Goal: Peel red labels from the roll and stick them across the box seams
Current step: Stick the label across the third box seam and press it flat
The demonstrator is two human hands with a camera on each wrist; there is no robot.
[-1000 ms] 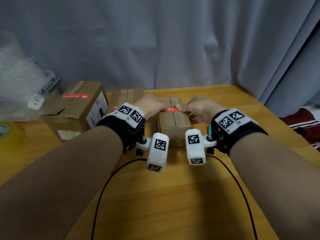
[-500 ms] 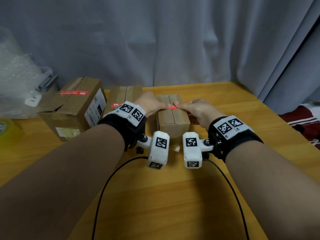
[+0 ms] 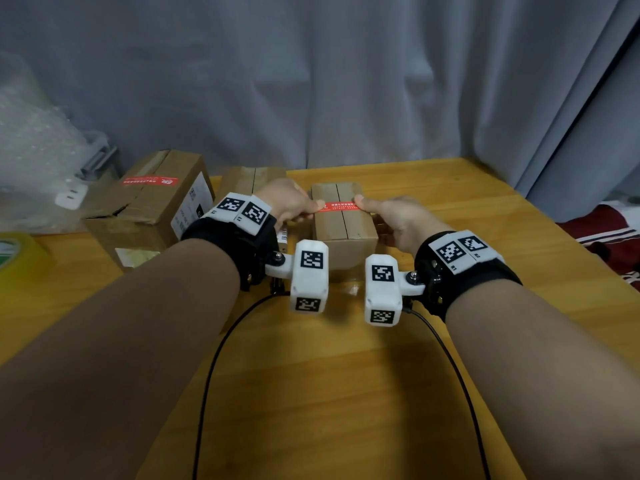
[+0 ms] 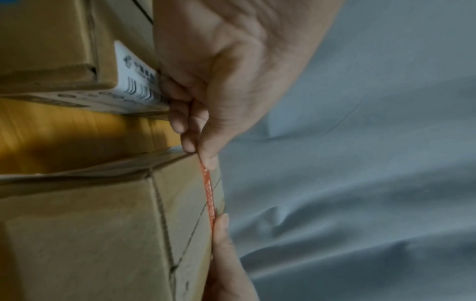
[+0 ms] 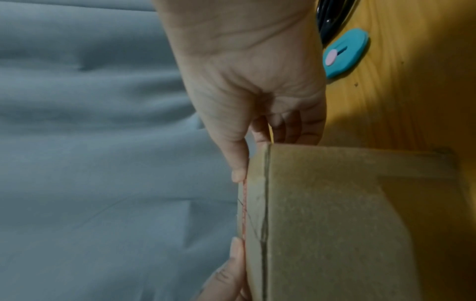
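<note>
A small cardboard box (image 3: 341,230) stands mid-table with a red label (image 3: 339,205) lying across its top seam. My left hand (image 3: 306,208) has its thumb on the label's left end, fingers curled down the box's left side. My right hand (image 3: 370,206) mirrors it at the right end. In the left wrist view the left hand (image 4: 203,122) pinches the label (image 4: 210,195) at the edge of the box (image 4: 90,234). In the right wrist view the right hand (image 5: 247,126) does the same on the label (image 5: 244,203) and box (image 5: 335,224). The label roll is not visible.
A larger box (image 3: 152,216) with its own red label (image 3: 149,181) sits at the left, and another box (image 3: 249,176) stands behind my left hand. Bubble wrap (image 3: 31,150) and a tape roll (image 3: 14,251) lie far left. A blue cutter (image 5: 345,53) rests right of the box.
The label went from held just above the box to lying on its top. My thumbs then slid apart from the middle to the label's two ends.
</note>
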